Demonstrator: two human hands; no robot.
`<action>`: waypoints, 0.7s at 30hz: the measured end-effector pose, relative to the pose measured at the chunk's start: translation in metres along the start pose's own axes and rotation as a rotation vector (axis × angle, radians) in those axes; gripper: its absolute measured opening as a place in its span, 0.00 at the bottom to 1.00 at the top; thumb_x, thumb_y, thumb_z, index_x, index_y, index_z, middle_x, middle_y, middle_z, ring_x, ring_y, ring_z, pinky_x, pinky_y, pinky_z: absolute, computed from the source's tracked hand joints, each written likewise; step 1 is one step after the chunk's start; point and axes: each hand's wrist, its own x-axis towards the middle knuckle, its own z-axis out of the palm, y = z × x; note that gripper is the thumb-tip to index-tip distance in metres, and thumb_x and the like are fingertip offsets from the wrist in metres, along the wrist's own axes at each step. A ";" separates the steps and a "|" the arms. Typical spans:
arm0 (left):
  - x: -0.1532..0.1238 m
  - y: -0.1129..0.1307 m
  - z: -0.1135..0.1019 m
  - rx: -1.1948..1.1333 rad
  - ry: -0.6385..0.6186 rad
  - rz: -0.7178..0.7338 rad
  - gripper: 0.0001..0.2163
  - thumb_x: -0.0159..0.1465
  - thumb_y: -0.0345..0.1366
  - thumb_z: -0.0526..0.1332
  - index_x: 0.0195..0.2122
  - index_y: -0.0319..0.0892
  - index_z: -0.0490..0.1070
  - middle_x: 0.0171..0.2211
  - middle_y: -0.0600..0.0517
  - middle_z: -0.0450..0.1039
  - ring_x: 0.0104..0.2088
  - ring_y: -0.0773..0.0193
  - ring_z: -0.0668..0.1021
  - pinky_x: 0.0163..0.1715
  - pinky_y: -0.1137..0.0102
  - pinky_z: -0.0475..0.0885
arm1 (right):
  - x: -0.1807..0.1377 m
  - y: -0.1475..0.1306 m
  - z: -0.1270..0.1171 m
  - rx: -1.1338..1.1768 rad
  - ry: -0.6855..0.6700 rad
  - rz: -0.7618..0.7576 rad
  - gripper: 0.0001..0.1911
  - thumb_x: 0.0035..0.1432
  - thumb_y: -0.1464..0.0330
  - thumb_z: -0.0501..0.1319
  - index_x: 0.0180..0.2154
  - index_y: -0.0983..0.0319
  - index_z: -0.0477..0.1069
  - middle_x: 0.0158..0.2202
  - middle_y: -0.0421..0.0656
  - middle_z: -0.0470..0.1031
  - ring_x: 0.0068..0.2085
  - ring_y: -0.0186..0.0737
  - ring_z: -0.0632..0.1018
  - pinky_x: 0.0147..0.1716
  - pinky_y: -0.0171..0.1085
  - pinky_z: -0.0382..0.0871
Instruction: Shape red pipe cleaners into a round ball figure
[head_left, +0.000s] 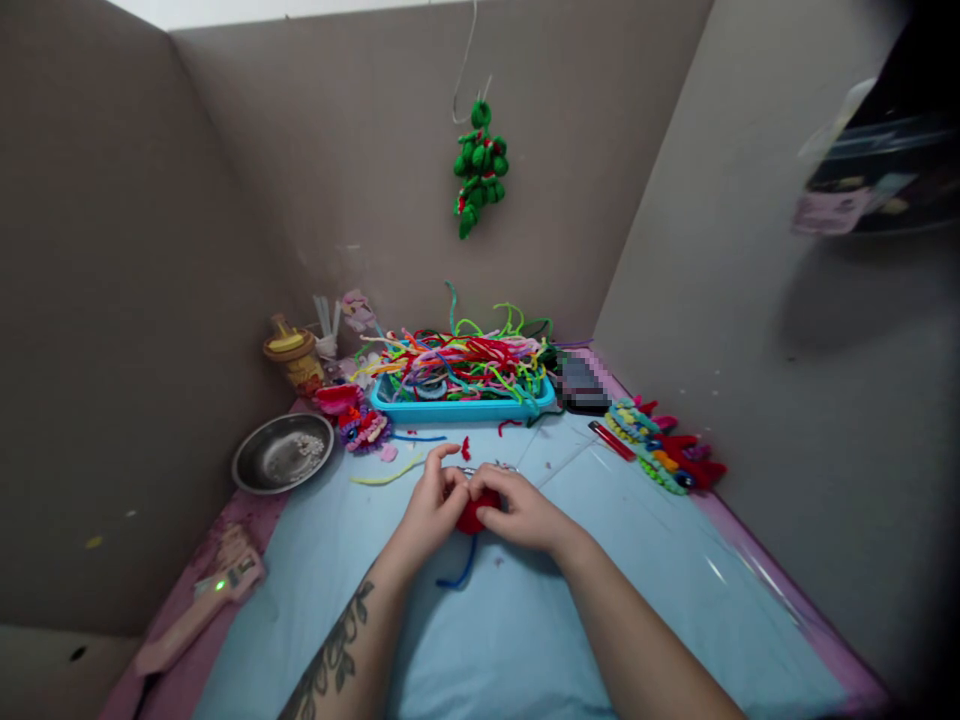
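Observation:
Both hands meet over the light blue table cover, around a small red fuzzy piece (474,516) that looks made of pipe cleaner. My right hand (517,508) grips it between thumb and fingers. My left hand (439,500) pinches at its left side, with one finger raised; what lies between those fingertips is hidden. A blue pipe cleaner (459,578) hangs down from below the red piece onto the cover. Just beyond the hands lie a short red scrap (466,448) and a yellow pipe cleaner (386,474).
A blue tray (461,411) heaped with coloured pipe cleaners stands at the back. Left are a metal bowl (259,455), a cup (294,362) and a pink glue gun (202,610). Finished fuzzy figures (667,450) and a red cutter (613,442) lie right. A green ornament (480,165) hangs above.

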 end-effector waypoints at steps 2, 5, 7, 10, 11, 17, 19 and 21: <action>0.002 0.000 -0.002 -0.054 0.022 -0.010 0.22 0.60 0.39 0.59 0.52 0.44 0.53 0.25 0.58 0.65 0.24 0.71 0.68 0.26 0.75 0.61 | -0.001 0.002 -0.001 0.010 0.069 -0.017 0.14 0.46 0.79 0.57 0.35 0.58 0.67 0.38 0.40 0.69 0.42 0.40 0.70 0.44 0.38 0.62; 0.007 -0.001 -0.006 -0.176 0.103 -0.029 0.26 0.58 0.42 0.62 0.53 0.43 0.53 0.25 0.59 0.66 0.23 0.72 0.67 0.24 0.75 0.60 | -0.001 0.009 -0.001 0.113 0.249 0.044 0.23 0.50 0.73 0.60 0.49 0.56 0.63 0.52 0.45 0.64 0.56 0.45 0.65 0.54 0.44 0.58; 0.009 -0.001 -0.006 -0.260 0.162 -0.048 0.27 0.56 0.43 0.64 0.53 0.43 0.54 0.24 0.59 0.66 0.21 0.72 0.67 0.23 0.76 0.59 | -0.001 0.016 0.002 0.259 0.324 0.135 0.27 0.52 0.68 0.60 0.54 0.54 0.57 0.57 0.46 0.60 0.58 0.45 0.63 0.54 0.45 0.59; 0.009 0.001 -0.004 -0.366 0.208 -0.086 0.27 0.55 0.43 0.64 0.53 0.43 0.56 0.24 0.59 0.67 0.19 0.73 0.67 0.21 0.76 0.59 | 0.002 0.024 0.008 0.471 0.309 0.179 0.31 0.52 0.64 0.62 0.55 0.55 0.54 0.59 0.48 0.57 0.57 0.45 0.65 0.54 0.45 0.61; 0.008 0.002 -0.003 -0.404 0.208 -0.093 0.27 0.55 0.43 0.64 0.53 0.43 0.57 0.24 0.59 0.67 0.19 0.73 0.67 0.22 0.76 0.60 | 0.003 0.025 0.010 0.520 0.300 0.184 0.31 0.51 0.64 0.64 0.55 0.55 0.54 0.58 0.48 0.58 0.56 0.45 0.67 0.53 0.45 0.61; 0.006 0.008 -0.003 -0.529 0.164 -0.113 0.32 0.49 0.36 0.70 0.54 0.44 0.59 0.32 0.54 0.73 0.26 0.71 0.74 0.28 0.76 0.66 | 0.005 0.022 0.016 0.646 0.394 0.276 0.30 0.48 0.62 0.66 0.52 0.55 0.59 0.52 0.46 0.66 0.48 0.43 0.73 0.48 0.44 0.66; 0.006 0.009 -0.005 -0.537 0.130 -0.107 0.35 0.48 0.34 0.71 0.56 0.45 0.57 0.34 0.52 0.74 0.29 0.69 0.76 0.32 0.73 0.68 | 0.005 0.021 0.016 0.679 0.419 0.291 0.28 0.48 0.62 0.66 0.51 0.55 0.60 0.52 0.45 0.67 0.47 0.43 0.73 0.48 0.44 0.67; 0.005 0.009 -0.005 -0.529 0.112 -0.106 0.37 0.49 0.33 0.70 0.58 0.45 0.55 0.34 0.51 0.74 0.30 0.67 0.76 0.35 0.71 0.68 | 0.005 0.019 0.016 0.714 0.412 0.307 0.27 0.48 0.61 0.66 0.50 0.55 0.61 0.51 0.45 0.68 0.47 0.43 0.73 0.47 0.44 0.67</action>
